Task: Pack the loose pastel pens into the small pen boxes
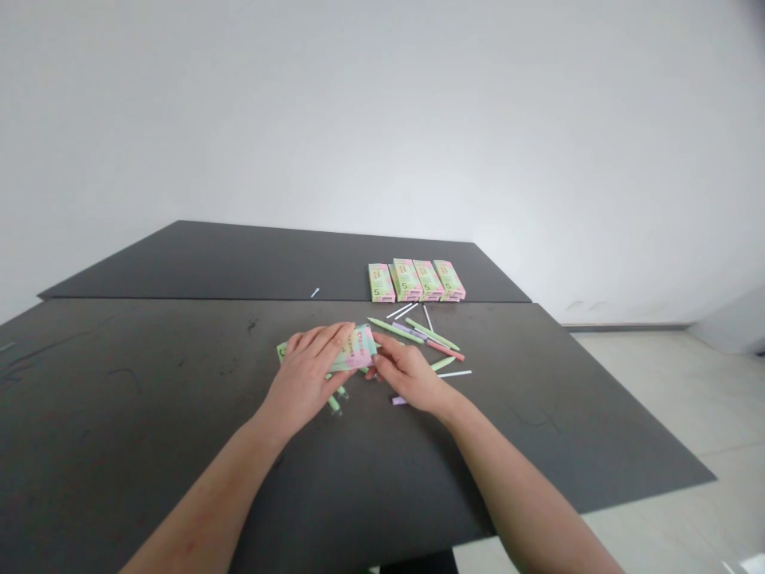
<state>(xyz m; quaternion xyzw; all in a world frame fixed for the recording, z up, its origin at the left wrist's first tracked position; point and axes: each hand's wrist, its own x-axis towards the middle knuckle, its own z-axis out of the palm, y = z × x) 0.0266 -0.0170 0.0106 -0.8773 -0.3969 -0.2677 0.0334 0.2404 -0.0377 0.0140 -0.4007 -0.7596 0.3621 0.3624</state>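
My left hand point(307, 368) is wrapped over a small pink-and-green pen box point(358, 347), tilted just above the table. At the box's right end, my right hand point(409, 371) has its thumb and fingers closed on the edge; the fingertips are partly hidden. Below my left hand poke out the clear-capped ends of green pens point(334, 405). Beyond my right hand, green pens point(395, 329), a purple pen point(409, 331) and a coral pen point(445, 351) lie loosely crossed. A lilac pen end point(398, 401) shows under my right hand.
Several matching boxes marked 5 point(406, 281) stand in a row across the seam between the dark tables point(179, 446). Thin white sticks point(455, 373) lie among the pens, and a small pale strip point(315, 292) sits farther left. A white wall rises behind.
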